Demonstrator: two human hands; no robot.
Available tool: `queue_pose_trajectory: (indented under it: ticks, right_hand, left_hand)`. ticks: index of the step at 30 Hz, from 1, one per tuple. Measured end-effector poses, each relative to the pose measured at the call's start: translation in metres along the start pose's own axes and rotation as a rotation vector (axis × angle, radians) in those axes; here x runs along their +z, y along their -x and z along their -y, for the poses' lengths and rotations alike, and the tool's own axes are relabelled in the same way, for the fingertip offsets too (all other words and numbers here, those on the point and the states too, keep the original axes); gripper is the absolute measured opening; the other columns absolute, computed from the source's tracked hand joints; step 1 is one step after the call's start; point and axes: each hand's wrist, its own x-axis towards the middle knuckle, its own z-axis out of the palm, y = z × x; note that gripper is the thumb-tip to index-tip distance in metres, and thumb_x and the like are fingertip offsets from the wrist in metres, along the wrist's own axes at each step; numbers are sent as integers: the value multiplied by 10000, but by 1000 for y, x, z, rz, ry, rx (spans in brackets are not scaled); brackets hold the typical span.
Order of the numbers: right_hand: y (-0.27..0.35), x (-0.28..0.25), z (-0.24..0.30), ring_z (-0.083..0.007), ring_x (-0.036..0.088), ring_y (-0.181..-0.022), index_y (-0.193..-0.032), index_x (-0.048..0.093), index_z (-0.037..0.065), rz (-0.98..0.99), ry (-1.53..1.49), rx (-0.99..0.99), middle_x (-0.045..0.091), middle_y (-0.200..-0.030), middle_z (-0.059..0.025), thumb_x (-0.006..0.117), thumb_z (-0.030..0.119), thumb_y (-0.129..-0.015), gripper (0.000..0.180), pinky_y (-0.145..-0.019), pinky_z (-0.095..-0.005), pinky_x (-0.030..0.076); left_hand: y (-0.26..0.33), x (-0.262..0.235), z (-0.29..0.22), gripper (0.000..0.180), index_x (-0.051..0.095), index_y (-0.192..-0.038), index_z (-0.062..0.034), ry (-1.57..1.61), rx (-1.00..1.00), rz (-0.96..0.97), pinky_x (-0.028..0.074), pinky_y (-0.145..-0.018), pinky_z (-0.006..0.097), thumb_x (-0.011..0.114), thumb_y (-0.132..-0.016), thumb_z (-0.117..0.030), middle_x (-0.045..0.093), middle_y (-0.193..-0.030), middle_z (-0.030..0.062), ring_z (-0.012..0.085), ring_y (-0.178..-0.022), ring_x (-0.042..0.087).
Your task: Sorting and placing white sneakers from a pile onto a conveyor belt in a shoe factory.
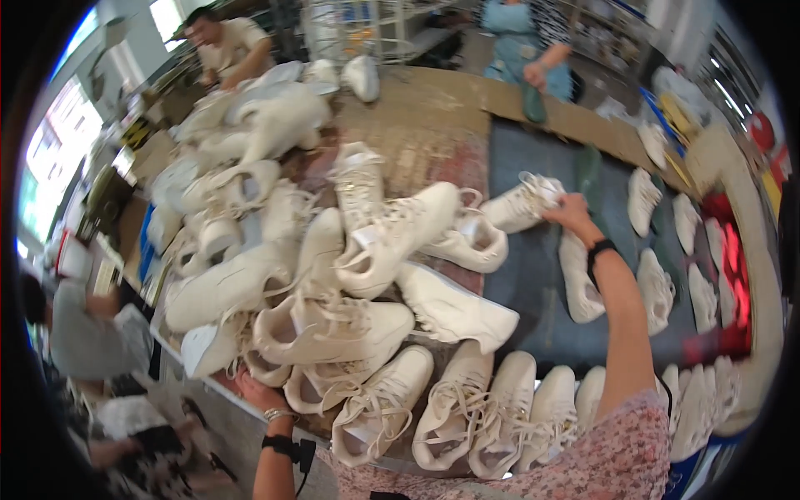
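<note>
My right hand [570, 214] reaches over the dark conveyor belt and grips one end of a cream lace-up sneaker [518, 205]. Just below that hand another cream sneaker [578, 279] lies on the belt. At the near left edge of the table, my left hand [260, 393] is against the lower sneakers of a heap, close to a sneaker [271, 369]; its fingers are partly hidden, so their grip is unclear. More cream sneakers [392, 242] are piled between my hands, some on their sides with laces loose.
Sneakers stand in a row along the near edge, including one sneaker [508, 408]. On the belt [533, 308] several shoes move toward a red-glowing opening [737, 267]. Across the table, a person in a blue apron [512, 54] holds a green shoe-shaped piece [533, 104]. Another person [229, 46] works far left.
</note>
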Motion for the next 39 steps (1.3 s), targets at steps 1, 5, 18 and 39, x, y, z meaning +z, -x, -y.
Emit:
queue_pose_trajectory:
  ticks: [1,5,18,39]
  right_hand:
    - [5,1,-5,-331,631,-851,-808,699,14,-185,21,-11,653,-901,-200,713,641,-555,677,-735,-417,495]
    - [-20,-43,-23,-404,639,-701,-669,657,-51,-433,-85,168,639,-693,-231,609,609,-771,670,-676,-462,483]
    - [190,-140,191,-60,415,-712,-854,587,-11,-382,-832,-215,531,-755,29,593,232,-909,249,-618,-237,381]
    - [-138,-68,553,-333,615,-1015,-1032,629,23,-6,230,-768,632,-1095,-194,757,320,-667,488,-835,-445,505]
  left_hand:
    - [1,3,-3,409,562,-1072,67,34,-19,4,373,-938,416,340,-968,-260,580,-1085,215,359,-1032,520]
    - [-1,22,-1,399,563,-1093,77,-5,46,43,371,-960,421,334,-971,-226,547,-1164,223,367,-1090,498]
    - [-4,12,-6,348,607,-1052,48,-40,31,-113,328,-981,462,401,-930,-204,595,-1083,229,416,-1025,529]
    - [-7,-1,-47,227,612,-819,18,86,-107,84,369,-913,429,452,-888,-128,577,-1059,187,365,-1016,501]
